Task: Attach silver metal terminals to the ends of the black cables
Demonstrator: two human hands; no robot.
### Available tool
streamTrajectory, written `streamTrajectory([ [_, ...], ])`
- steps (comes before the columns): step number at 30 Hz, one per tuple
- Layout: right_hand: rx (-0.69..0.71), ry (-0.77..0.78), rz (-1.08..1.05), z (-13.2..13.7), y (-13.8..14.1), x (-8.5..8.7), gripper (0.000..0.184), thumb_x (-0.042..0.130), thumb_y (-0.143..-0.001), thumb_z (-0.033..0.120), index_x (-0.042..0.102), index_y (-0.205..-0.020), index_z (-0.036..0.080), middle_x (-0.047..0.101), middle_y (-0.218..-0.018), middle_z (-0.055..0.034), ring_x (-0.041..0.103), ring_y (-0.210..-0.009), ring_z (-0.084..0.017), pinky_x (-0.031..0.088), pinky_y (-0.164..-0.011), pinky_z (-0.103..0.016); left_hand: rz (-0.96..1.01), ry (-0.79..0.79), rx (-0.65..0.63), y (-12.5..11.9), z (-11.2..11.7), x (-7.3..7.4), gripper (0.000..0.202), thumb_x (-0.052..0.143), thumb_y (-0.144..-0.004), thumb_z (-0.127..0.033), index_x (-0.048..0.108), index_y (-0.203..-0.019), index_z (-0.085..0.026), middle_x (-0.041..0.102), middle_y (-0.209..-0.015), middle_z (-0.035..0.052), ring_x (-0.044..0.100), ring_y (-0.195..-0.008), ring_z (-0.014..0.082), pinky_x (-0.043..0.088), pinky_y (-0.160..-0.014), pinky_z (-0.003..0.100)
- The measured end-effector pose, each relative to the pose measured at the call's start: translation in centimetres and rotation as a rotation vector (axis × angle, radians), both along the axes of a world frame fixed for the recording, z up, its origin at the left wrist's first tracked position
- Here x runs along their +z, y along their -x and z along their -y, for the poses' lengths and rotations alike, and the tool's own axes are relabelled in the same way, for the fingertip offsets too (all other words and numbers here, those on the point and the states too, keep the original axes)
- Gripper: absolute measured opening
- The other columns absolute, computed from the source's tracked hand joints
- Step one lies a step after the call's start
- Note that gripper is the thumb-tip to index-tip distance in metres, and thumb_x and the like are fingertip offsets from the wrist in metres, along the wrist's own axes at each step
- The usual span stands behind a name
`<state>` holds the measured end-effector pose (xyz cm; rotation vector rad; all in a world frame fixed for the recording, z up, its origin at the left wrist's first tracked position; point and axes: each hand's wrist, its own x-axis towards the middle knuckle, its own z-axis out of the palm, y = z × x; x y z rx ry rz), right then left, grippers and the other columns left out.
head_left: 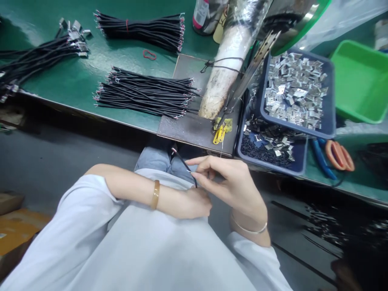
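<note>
Both my hands are low over my lap, below the bench edge. My right hand pinches a short black cable whose stripped end points up and left. My left hand lies curled just under the right one; its fingers are mostly hidden, closed round the cable's lower end. A pile of the same black cables lies on the green bench ahead. A blue tray of small metal clips stands to the right of the press.
A wrapped machine column rises from a grey plate. More cable bundles and clipped cables lie at the back left. A green tub, orange-handled scissors and a bottle are nearby. Cardboard boxes sit on the floor.
</note>
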<state>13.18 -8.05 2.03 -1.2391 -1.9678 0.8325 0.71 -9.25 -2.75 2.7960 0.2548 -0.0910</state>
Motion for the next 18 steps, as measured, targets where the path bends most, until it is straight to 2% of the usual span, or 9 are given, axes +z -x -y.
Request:
streamTrajectory([
  [4, 0.005, 0.006, -0.011, 0.1, 0.3, 0.3, 0.02, 0.064, -0.089, 0.009, 0.056, -0.077, 0.022, 0.071, -0.077, 0.0039, 0.065, -0.063, -0.007, 0.048, -0.056, -0.018, -0.021, -0.055, -0.267, -0.4, -0.3, 1.3, 0.022, 0.072, -0.07, 0.0, 0.074, -0.06, -0.02, 0.077, -0.068, 0.0046, 0.065, -0.059, 0.0207, 0.044, -0.055, 0.035],
  [6, -0.093, -0.024, -0.036, 0.4, 0.0, 0.7, 0.021, 0.066, -0.088, 0.008, 0.057, -0.076, 0.022, 0.07, -0.076, 0.0041, 0.064, -0.063, -0.008, 0.049, -0.057, -0.018, 0.021, -0.089, -0.337, 0.0, -1.0, 2.7, 0.021, 0.068, -0.076, -0.001, 0.077, -0.069, -0.018, 0.078, -0.076, 0.0076, 0.069, -0.068, 0.0229, 0.048, -0.059, 0.036],
  [8, -0.223, -0.085, -0.078, 0.7, -0.4, 1.0, 0.021, 0.069, -0.086, 0.008, 0.058, -0.075, 0.022, 0.07, -0.075, 0.0041, 0.066, -0.063, -0.009, 0.05, -0.057, -0.019, 0.22, -0.111, -0.323, 1.1, -2.0, 3.9, 0.025, 0.06, -0.085, -0.003, 0.079, -0.078, -0.018, 0.079, -0.085, 0.0079, 0.071, -0.077, 0.0207, 0.053, -0.066, 0.034],
  [9, -0.281, -0.123, -0.106, 0.9, -0.6, 1.1, 0.022, 0.071, -0.084, 0.008, 0.059, -0.074, 0.023, 0.07, -0.074, 0.0041, 0.067, -0.064, -0.01, 0.051, -0.057, -0.02, 0.426, -0.112, -0.251, 1.8, -2.6, 4.4, 0.026, 0.057, -0.089, -0.006, 0.079, -0.08, -0.017, 0.078, -0.082, 0.0061, 0.069, -0.073, 0.0178, 0.054, -0.065, 0.032],
  [11, -0.36, -0.195, -0.155, 1.3, -0.9, 1.3, 0.022, 0.073, -0.083, 0.008, 0.06, -0.073, 0.023, 0.07, -0.073, 0.004, 0.068, -0.065, -0.012, 0.053, -0.058, -0.023, 0.869, -0.071, 0.016, 3.3, -4.0, 4.8, 0.024, 0.057, -0.095, -0.016, 0.078, -0.084, -0.015, 0.076, -0.074, 0.0041, 0.067, -0.066, 0.0143, 0.055, -0.062, 0.028],
  [12, -0.378, -0.22, -0.166, 1.4, -0.9, 1.3, 0.022, 0.074, -0.082, 0.009, 0.06, -0.073, 0.023, 0.071, -0.073, 0.0039, 0.069, -0.066, -0.013, 0.053, -0.058, -0.023, 1.014, -0.021, 0.184, 3.9, -4.6, 4.8, 0.021, 0.059, -0.095, -0.019, 0.078, -0.087, -0.014, 0.077, -0.075, 0.0047, 0.068, -0.067, 0.0139, 0.055, -0.062, 0.026],
  [13, -0.38, -0.233, -0.162, 1.5, -0.8, 1.3, 0.021, 0.074, -0.082, 0.009, 0.061, -0.074, 0.023, 0.072, -0.074, 0.0036, 0.07, -0.066, -0.013, 0.054, -0.058, -0.024, 1.098, 0.065, 0.344, 4.5, -5.2, 4.7, 0.016, 0.063, -0.095, -0.02, 0.077, -0.092, -0.015, 0.078, -0.081, 0.0059, 0.07, -0.072, 0.0141, 0.057, -0.066, 0.026],
  [15, -0.35, -0.251, -0.11, 1.3, -0.4, 1.3, 0.02, 0.073, -0.085, 0.011, 0.061, -0.075, 0.023, 0.074, -0.077, 0.0029, 0.07, -0.066, -0.013, 0.055, -0.058, -0.024, 1.144, 0.307, 0.517, 5.0, -6.1, 4.4, 0.01, 0.07, -0.092, -0.022, 0.078, -0.096, -0.018, 0.081, -0.093, 0.0073, 0.074, -0.085, 0.0164, 0.06, -0.077, 0.028],
  [18, -0.266, -0.348, 0.045, 0.7, 0.3, 0.9, 0.019, 0.068, -0.089, 0.013, 0.059, -0.077, 0.024, 0.073, -0.075, 0.0044, 0.069, -0.063, -0.009, 0.054, -0.058, -0.021, 1.146, 0.732, 0.563, 4.7, -6.5, 3.9, 0.006, 0.076, -0.088, -0.023, 0.081, -0.091, -0.022, 0.082, -0.097, 0.0073, 0.077, -0.093, 0.0197, 0.062, -0.086, 0.034],
])
